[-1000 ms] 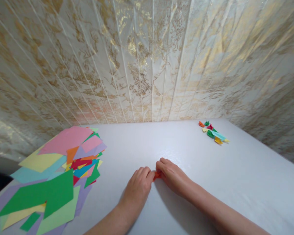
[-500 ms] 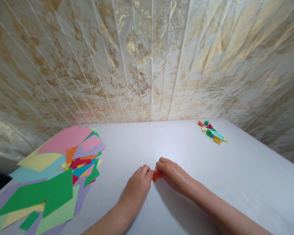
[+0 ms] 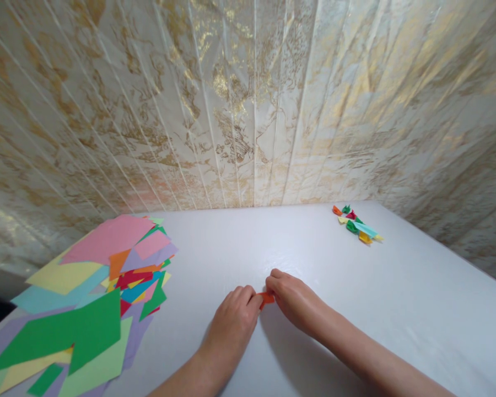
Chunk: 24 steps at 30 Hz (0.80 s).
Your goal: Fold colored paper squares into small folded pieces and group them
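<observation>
A small folded piece of orange paper (image 3: 267, 298) is held between my two hands, just above or on the white table; I cannot tell whether it touches the surface. The fingers of my left hand (image 3: 240, 309) are closed on its left end. My right hand (image 3: 290, 295) pinches the right end, fingertips curled around it. Only the short middle stretch of the paper shows; its ends are hidden by fingers.
Left on the white table (image 3: 215, 242) lies a spread of coloured paper sheets and scraps (image 3: 95, 325). Several small folded paper pieces (image 3: 357, 225) sit together at the back right. A gold-patterned curtain (image 3: 240, 110) hangs behind the table's far edge.
The left hand's fingers have shifted slightly right and reach further over the orange paper. Both hands still hold it. The whole view has moved a little.
</observation>
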Motion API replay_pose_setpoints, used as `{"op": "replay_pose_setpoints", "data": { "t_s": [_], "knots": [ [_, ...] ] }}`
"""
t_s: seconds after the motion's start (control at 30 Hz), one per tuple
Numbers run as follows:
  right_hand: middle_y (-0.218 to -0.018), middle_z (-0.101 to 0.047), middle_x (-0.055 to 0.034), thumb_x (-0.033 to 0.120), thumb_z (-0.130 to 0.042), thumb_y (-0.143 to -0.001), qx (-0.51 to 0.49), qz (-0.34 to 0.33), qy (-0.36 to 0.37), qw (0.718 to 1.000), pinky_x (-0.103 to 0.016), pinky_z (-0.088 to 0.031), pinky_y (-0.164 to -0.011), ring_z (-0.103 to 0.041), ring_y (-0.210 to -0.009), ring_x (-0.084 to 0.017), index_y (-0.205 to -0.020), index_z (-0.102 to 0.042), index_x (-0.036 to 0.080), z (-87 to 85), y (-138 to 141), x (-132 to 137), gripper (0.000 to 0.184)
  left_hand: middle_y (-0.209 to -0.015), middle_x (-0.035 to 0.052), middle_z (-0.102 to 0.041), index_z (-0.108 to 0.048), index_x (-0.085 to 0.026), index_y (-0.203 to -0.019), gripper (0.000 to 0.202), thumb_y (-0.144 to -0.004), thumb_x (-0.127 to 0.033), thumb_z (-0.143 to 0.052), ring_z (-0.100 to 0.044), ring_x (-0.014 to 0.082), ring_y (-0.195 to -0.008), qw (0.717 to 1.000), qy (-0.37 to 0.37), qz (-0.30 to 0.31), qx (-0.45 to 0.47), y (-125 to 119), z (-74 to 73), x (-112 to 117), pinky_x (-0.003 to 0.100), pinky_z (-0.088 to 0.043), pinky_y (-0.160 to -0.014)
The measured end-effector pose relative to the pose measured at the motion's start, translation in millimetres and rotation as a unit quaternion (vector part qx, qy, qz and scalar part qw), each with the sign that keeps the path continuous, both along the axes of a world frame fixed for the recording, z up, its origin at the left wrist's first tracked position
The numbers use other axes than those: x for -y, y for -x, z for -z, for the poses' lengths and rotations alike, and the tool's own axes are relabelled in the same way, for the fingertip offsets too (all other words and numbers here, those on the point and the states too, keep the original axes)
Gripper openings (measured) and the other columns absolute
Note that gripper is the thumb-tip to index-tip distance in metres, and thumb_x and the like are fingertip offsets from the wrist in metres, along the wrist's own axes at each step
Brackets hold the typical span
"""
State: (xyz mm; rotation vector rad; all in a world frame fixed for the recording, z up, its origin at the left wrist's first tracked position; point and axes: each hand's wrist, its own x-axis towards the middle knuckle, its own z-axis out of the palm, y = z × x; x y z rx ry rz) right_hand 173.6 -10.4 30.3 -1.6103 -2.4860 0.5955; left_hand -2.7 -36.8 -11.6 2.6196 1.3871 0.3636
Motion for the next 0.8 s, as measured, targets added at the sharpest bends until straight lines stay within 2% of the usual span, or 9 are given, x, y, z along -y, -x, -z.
{"op": "replay_pose_setpoints", "data": {
  "t_s": [0.17, 0.4, 0.8],
  "knots": [
    [-0.099, -0.061, -0.0045, 0.002, -0.047, -0.085, -0.001, 0.011, 0.004, 1.0, -0.024, -0.035, -0.062, -0.059, -0.07, -0.012, -0.102, -0.064, 0.018, -3.2, -2.0, -0.9, 0.029, -0.108, 0.0041, -0.059, -0.057, -0.02, -0.113, 0.029, -0.086, -0.012, -0.064, -0.057, 0.022, -0.099, 0.997, 0.038, -0.037, 0.059, -2.4, -3.3, -1.2, 0.039, -0.051, -0.088],
    [-0.098, -0.06, -0.0055, 0.01, -0.053, -0.09, 0.047, -0.01, 0.002, 0.999, -0.024, -0.039, -0.069, -0.061, -0.091, -0.018, -0.091, -0.063, 0.019, -5.5, 6.2, 1.8, 0.013, -0.105, 0.0046, -0.059, -0.059, -0.019, -0.105, 0.017, -0.089, -0.014, -0.061, -0.057, 0.022, -0.1, 0.996, 0.043, -0.034, 0.071, -1.8, -1.1, -3.5, 0.039, -0.051, -0.09],
    [-0.101, -0.061, -0.008, 0.005, -0.051, -0.087, 0.085, -0.023, -0.046, 0.995, -0.028, -0.041, -0.069, -0.059, -0.09, -0.021, -0.094, -0.062, 0.017, 8.0, 6.9, 3.3, 0.017, -0.103, 0.004, -0.062, -0.062, -0.019, -0.103, 0.014, -0.091, -0.015, -0.058, -0.058, 0.0218, -0.096, 0.999, 0.006, -0.032, 0.033, -0.3, 0.3, -2.6, 0.038, -0.051, -0.087]
  ]
}}
